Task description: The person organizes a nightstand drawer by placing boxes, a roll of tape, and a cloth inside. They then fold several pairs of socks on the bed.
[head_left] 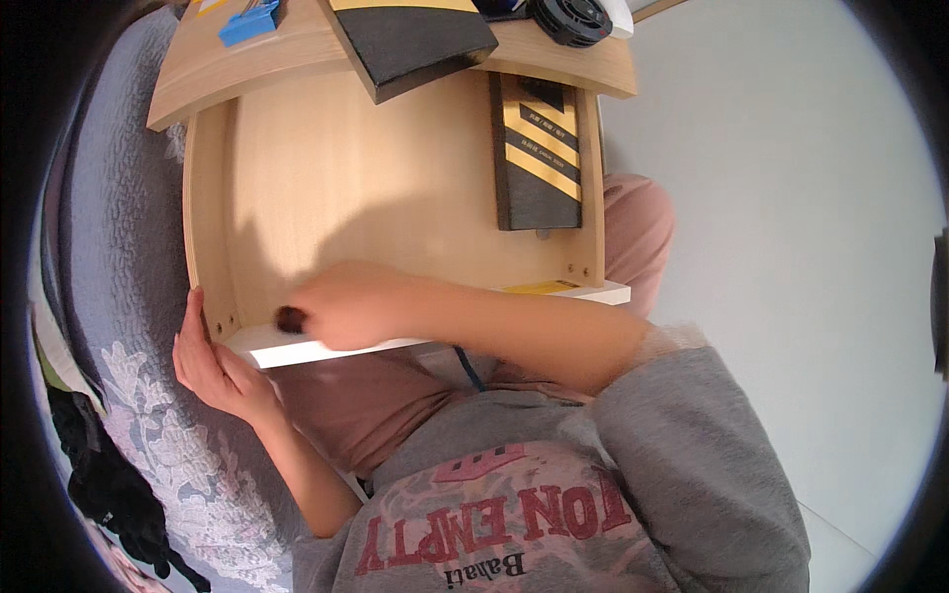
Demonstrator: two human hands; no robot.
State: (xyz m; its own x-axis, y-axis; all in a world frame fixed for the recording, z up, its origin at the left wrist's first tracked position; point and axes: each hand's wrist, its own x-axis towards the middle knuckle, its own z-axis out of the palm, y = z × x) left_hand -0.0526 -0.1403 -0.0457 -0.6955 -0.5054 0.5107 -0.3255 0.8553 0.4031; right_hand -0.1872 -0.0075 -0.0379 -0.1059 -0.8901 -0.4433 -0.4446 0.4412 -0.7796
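Observation:
A light wood drawer (386, 168) with a white front edge stands pulled out before me. My left hand (219, 374) rests against its near left corner, fingers stretched along the outer side wall. Across the drawer reaches my right arm, and my right hand (346, 304), blurred, is closed low over the inside of the near left corner. From that fist sticks out the dark, rounded, tuft-like end of a small object (290, 319); the rest of it is hidden by the fingers. A black and yellow flat box (539, 158) lies inside along the drawer's right wall.
On the wooden top (297, 61) above the drawer, another black and yellow box (415, 44) juts over the edge. A blue item (249, 24) and a round black device (570, 20) lie there too. A grey-blue quilted cover (119, 198) runs along the left; pale floor (781, 247) spreads right.

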